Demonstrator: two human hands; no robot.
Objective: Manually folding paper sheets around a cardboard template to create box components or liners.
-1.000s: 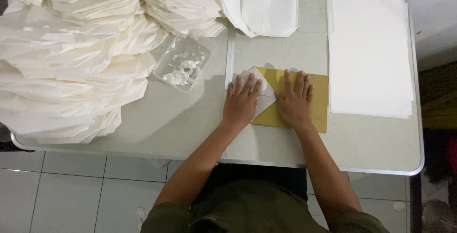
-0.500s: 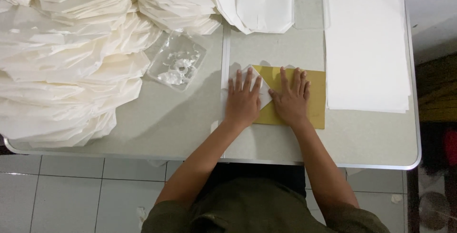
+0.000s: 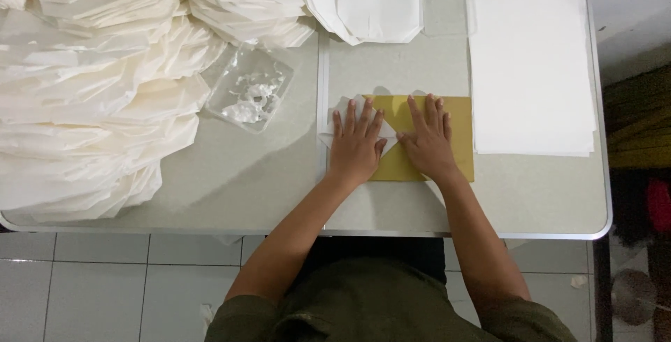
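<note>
Both hands lie flat, palms down, on a folded white paper piece that rests on a mustard-yellow rectangular board near the front edge of the pale grey surface. The left hand covers most of the white piece, its fingers spread wide and pointing away from the person; nothing is gripped, only pressed down. The right hand sits just beside it on the yellow board, fingers likewise splayed and flat, thumb tip close to the left hand. The white piece shows a pointed corner sticking out to the person's left, past the board's edge; how its long axis runs cannot be told under the hand. The board's long axis runs left to right across the surface. To the right lies a neat stack of white sheets, just beside the board. On the left a large heap of folded white paper bags spreads out, with a small clear plastic bag near it.
</note>
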